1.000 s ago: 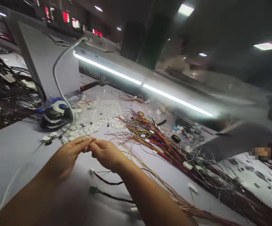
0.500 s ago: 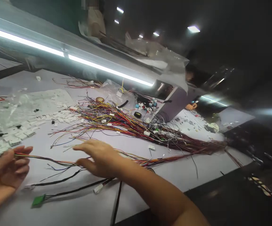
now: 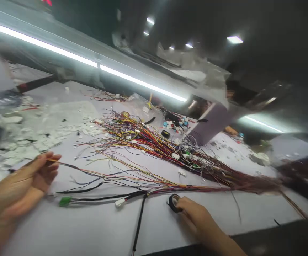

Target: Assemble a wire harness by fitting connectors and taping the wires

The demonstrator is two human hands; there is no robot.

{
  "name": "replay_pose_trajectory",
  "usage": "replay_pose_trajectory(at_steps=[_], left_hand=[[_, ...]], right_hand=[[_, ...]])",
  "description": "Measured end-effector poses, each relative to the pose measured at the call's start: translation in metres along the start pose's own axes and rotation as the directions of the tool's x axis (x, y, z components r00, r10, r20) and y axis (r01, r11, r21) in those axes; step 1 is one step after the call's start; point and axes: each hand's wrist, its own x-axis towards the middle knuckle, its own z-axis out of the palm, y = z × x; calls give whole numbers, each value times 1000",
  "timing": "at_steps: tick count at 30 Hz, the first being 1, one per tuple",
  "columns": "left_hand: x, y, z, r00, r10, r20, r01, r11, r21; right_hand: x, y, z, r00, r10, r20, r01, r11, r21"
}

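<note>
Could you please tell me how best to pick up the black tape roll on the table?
Probably pinch the black tape roll across its outer rim, coming from the near right, where the right hand touches it. It seems to lie flat with its hole up, and the wire bundle crowds its far side.

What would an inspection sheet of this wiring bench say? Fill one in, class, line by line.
Surface: white table, crowded toward the back.
Job's things: thin wires; black tape roll.
Clutter: coloured wire bundle; white connector pile; second tape roll.
Grippers: left hand pinches the thin wires; right hand touches the black tape roll, grip unclear.
Cables: black sleeved cable; green connector on dark leads.
Surroundings: light strip overhead; another person behind.
</note>
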Motion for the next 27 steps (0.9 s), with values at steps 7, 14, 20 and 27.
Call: replay_pose_trajectory(at_steps=[7, 14, 20, 27], left_hand=[[-17, -12, 5, 987, 159, -37, -163, 953, -257], [-25, -14, 2, 969, 209, 132, -158, 933, -323], [-29, -14, -2, 905, 284, 317, -229, 953, -201], [-30, -16, 0, 923, 349, 164, -354, 935, 4]], right_hand=[[168, -120, -9, 889, -455, 51, 409, 841, 355], [272, -202, 38, 777, -624, 83, 577, 759, 301], [280, -208, 38, 792, -587, 169, 575, 809, 117], [296, -206, 55, 867, -469, 168, 419, 870, 261]])
